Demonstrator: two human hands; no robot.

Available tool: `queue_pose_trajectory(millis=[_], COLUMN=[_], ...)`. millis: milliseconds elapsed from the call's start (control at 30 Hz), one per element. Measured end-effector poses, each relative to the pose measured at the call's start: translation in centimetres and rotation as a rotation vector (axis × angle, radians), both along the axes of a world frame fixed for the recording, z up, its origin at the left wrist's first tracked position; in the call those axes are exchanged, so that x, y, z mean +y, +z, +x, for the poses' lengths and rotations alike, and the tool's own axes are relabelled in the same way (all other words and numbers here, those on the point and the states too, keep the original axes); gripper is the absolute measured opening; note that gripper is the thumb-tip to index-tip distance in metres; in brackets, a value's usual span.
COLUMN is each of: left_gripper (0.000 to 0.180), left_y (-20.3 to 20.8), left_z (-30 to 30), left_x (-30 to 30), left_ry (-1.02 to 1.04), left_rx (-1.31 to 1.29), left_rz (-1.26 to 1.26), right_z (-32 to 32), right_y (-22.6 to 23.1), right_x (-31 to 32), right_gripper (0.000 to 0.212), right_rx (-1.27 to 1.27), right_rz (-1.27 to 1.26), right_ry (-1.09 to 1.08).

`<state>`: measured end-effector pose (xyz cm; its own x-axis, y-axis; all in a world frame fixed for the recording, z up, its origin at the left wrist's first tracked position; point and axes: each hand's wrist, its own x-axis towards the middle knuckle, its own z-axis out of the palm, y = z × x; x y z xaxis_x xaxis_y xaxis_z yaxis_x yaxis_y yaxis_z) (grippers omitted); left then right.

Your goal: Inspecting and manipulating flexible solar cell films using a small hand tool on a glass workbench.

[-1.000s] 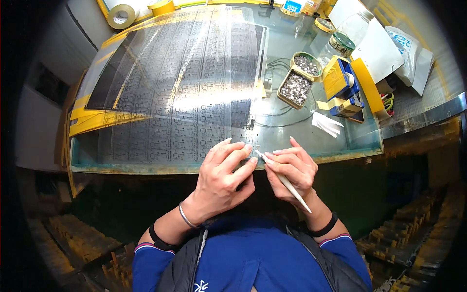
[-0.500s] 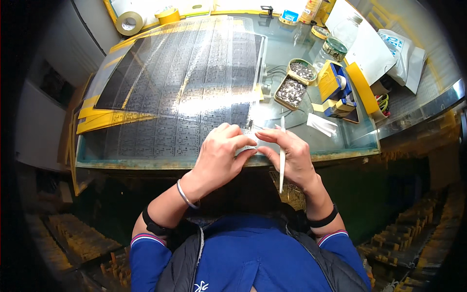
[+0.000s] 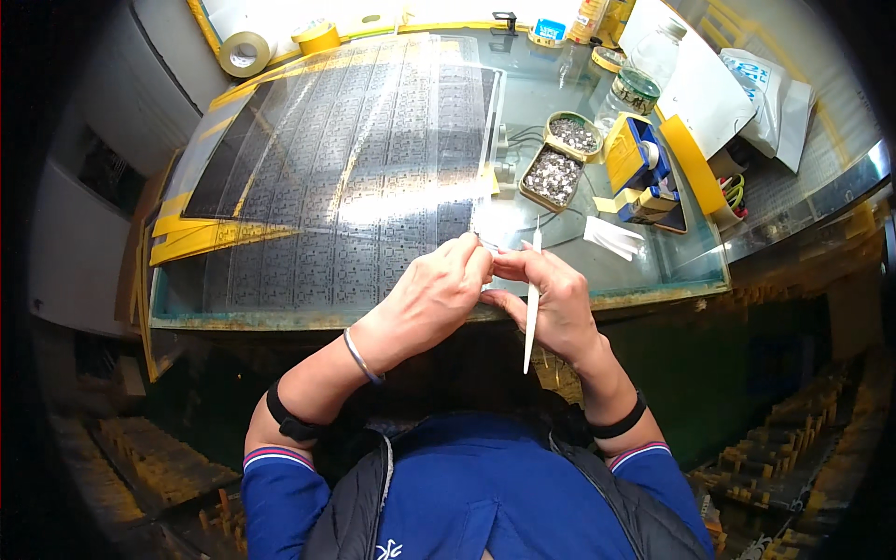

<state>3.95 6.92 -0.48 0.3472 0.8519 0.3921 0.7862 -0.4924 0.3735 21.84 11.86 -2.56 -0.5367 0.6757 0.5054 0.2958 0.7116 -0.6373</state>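
Note:
Above the front edge of the glass-topped table, both my hands meet with fingertips almost touching. My left hand [image 3: 437, 287] is closed in a pinch; what it holds is mostly hidden, though a small pale clear scrap seems to show between the hands. A slim white pen-shaped tool [image 3: 531, 329] with a thin tip pointing away from me rests across the fingers of my right hand [image 3: 560, 297], whose thumb and forefinger curve toward the left. Just beyond my left hand lies a large clear film sheet [image 3: 308, 252] printed with dark circuit-like patterns.
Right of the film stand a tray of small pale and dark bits [image 3: 553, 177], a round tin [image 3: 573, 135], a blue tape dispenser [image 3: 653, 159] and white paper strips [image 3: 613, 237]. Glass jars [image 3: 635, 91] stand behind. Tape rolls [image 3: 245, 54] sit at the far left.
My left hand has moved slightly right and up, its fingers now bunched closer against my right fingers. The white tool has shifted a little left with my right hand.

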Motion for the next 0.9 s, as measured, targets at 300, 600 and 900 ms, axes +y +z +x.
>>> queue_pose_trajectory(millis=[300,600,900], left_gripper=[0.013,0.032,0.024], left_y=[-0.1,-1.2,-1.8], left_z=[-0.8,0.5,0.5], left_x=[-1.3,-4.6,-4.4], left_ry=[0.082,0.096,0.105], left_rx=[-0.316,0.016,-0.054], left_rz=[-0.018,0.204,0.225], right_z=[0.0,-0.8,-0.9], right_y=[-0.4,-0.3,-0.6], right_x=[-0.2,-0.4,-0.6], right_gripper=[0.025,0.016,0.016], right_rx=[0.072,0.109,0.179], right_rz=[-0.036,0.174,-0.022], right_ry=[0.012,-0.023,-0.105])
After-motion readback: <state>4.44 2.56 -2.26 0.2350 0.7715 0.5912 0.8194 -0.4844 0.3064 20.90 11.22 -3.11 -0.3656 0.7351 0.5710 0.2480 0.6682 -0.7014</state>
